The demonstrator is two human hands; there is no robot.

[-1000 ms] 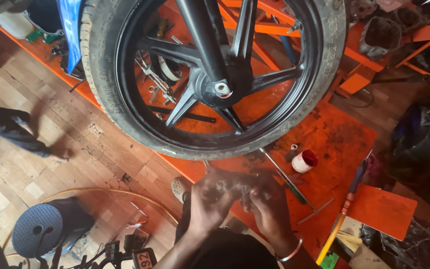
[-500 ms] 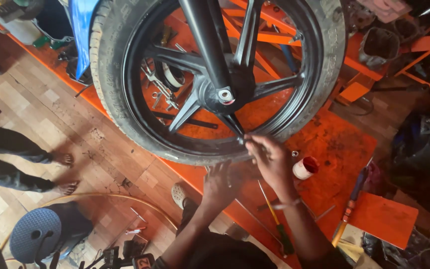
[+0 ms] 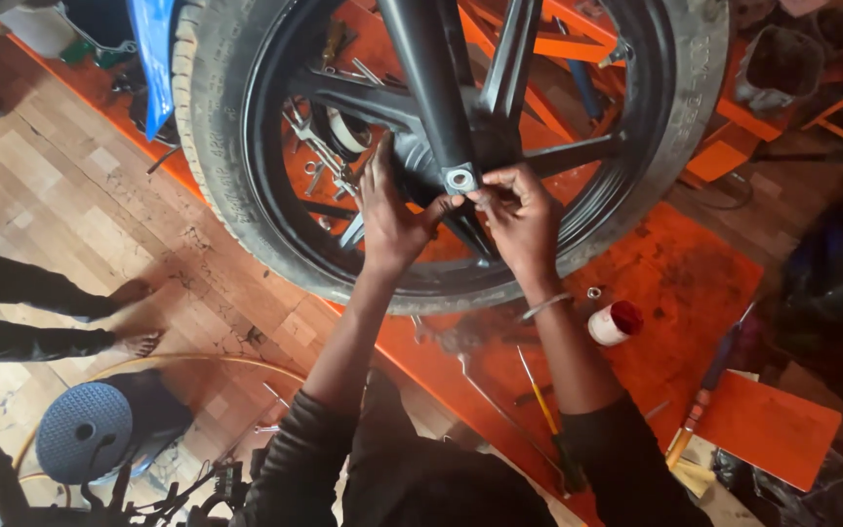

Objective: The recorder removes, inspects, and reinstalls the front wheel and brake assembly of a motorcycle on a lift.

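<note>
Above an orange lift platform (image 3: 695,283), the wheel's axle end (image 3: 460,180) is flanked: left hand (image 3: 394,220) spread, right hand (image 3: 519,210) pinching just beside it.

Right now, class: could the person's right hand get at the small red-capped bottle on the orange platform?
Probably yes. The right hand is at the wheel hub, and the red-capped bottle lies just below its wrist, with nothing in between.

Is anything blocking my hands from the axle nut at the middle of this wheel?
Nothing visible does. The left hand and right hand are both already at the axle nut on the fork leg, fingertips right beside it, in front of the wheel spokes.
</note>
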